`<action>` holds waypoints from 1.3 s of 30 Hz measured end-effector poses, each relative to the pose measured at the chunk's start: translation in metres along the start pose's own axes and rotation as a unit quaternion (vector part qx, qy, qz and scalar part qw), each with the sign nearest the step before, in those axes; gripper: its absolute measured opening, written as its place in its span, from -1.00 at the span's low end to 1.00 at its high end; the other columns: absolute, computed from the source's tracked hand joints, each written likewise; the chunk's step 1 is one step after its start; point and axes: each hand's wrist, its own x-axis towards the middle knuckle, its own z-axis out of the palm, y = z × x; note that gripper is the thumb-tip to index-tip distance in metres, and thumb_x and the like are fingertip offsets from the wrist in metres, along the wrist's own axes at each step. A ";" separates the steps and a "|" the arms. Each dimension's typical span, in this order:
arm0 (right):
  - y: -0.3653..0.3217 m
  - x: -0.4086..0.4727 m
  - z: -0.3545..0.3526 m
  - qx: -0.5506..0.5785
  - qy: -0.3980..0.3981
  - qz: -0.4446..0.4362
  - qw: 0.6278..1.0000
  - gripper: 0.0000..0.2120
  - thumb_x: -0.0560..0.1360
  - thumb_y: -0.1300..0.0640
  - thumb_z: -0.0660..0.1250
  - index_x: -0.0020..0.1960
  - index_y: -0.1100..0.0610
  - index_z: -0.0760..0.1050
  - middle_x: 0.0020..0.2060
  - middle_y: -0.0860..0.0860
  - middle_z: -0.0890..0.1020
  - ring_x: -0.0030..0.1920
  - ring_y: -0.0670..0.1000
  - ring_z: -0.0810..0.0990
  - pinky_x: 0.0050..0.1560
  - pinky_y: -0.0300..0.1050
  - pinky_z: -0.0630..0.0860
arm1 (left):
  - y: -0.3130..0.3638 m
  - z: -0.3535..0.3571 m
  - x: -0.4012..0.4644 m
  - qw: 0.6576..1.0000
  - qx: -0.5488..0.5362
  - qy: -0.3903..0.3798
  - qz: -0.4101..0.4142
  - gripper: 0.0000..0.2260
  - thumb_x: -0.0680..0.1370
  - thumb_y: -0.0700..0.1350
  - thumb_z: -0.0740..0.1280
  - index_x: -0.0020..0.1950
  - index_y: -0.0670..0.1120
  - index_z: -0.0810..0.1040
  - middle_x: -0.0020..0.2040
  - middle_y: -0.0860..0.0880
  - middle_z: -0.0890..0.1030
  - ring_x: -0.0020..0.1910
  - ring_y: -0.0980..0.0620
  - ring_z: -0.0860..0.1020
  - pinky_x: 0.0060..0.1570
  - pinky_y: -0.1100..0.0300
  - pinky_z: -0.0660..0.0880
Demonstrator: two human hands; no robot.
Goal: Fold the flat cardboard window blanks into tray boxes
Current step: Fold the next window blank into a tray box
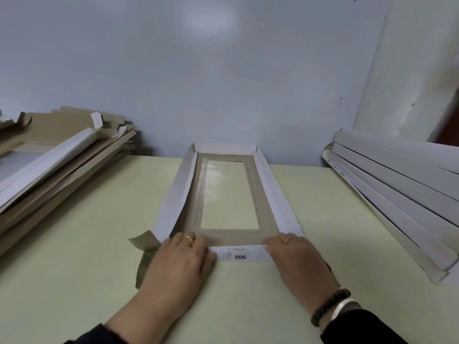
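A half-formed window tray box [270, 184] lies lengthwise in the middle of the pale green table [74, 269], brown inside, with a clear film window and white side walls standing up on the left, right and far end. Its near white flap [239, 254], printed "SGS", lies folded toward me. My left hand [181, 259] holds the near left corner of that flap, fingers curled over its edge. At the near right corner my right hand [298, 259] grips the flap the same way. A brown corner tab [144, 240] sticks out to the left of my left hand.
A messy stack of flat brown-and-white cardboard blanks [57, 157] lies at the left of the table. A row of white folded trays [402, 194] leans at the right against the wall. The pale wall [223, 70] stands right behind the box's far end.
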 end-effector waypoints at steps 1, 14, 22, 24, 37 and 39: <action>-0.001 0.002 0.003 -0.010 -0.008 0.008 1.000 -0.71 0.06 0.30 0.62 -0.37 0.08 0.57 -0.54 -0.04 0.50 -0.52 -0.02 0.49 -0.50 -0.34 0.37 | 0.003 0.002 0.001 1.000 -0.006 -0.025 -0.007 -0.64 0.49 0.09 0.03 -0.29 -0.03 0.53 -0.36 0.04 0.52 -0.35 0.01 0.54 -0.29 0.21 0.47; 0.005 0.003 0.026 0.089 -0.196 0.025 0.976 -0.56 0.63 -0.05 -0.05 0.49 -0.10 0.02 0.47 -0.23 0.05 0.44 -0.25 -0.01 0.41 -0.26 -0.16 | -0.001 0.038 0.022 0.990 0.015 -0.126 -0.054 -0.51 0.58 0.24 -0.12 0.47 0.10 0.07 0.51 0.08 0.08 0.47 0.13 0.02 0.40 0.21 -0.07; 0.010 0.002 0.031 0.088 -0.198 0.062 0.974 -0.52 0.61 -0.12 -0.05 0.50 -0.06 0.02 0.49 -0.21 0.03 0.46 -0.23 -0.04 0.37 -0.33 -0.17 | -0.016 0.038 0.018 0.985 -0.064 -0.149 -0.053 -0.48 0.56 0.28 -0.07 0.50 0.16 0.04 0.53 0.16 -0.04 0.49 0.19 -0.11 0.39 0.27 -0.15; 0.013 0.000 0.024 0.088 -0.125 0.083 0.985 -0.57 0.57 -0.14 0.09 0.40 -0.04 0.26 0.35 -0.14 0.38 0.34 -0.14 0.30 0.16 -0.39 0.14 | -0.018 0.038 0.020 0.988 -0.074 -0.127 -0.045 -0.53 0.57 0.24 0.03 0.46 0.17 0.15 0.51 0.18 0.07 0.47 0.21 -0.03 0.37 0.29 -0.10; 0.000 -0.010 0.005 0.014 0.053 0.018 0.998 -0.64 0.18 -0.15 0.52 -0.43 0.09 0.46 -0.57 -0.07 0.46 -0.56 -0.04 0.47 -0.54 -0.37 0.28 | -0.006 0.013 0.009 0.995 -0.080 -0.062 -0.022 -0.03 0.27 0.44 -0.49 0.07 0.08 0.60 0.11 0.22 0.56 0.13 0.19 0.45 0.08 0.33 0.26; -0.001 -0.010 0.006 0.015 0.071 0.013 0.997 -0.59 0.20 -0.18 0.53 -0.46 0.08 0.41 -0.57 -0.07 0.47 -0.55 -0.05 0.46 -0.50 -0.35 0.28 | -0.006 0.013 0.005 0.994 -0.082 -0.071 -0.016 -0.30 0.43 0.39 -0.24 0.14 0.09 0.56 0.21 0.24 0.49 0.19 0.20 0.40 0.13 0.33 0.24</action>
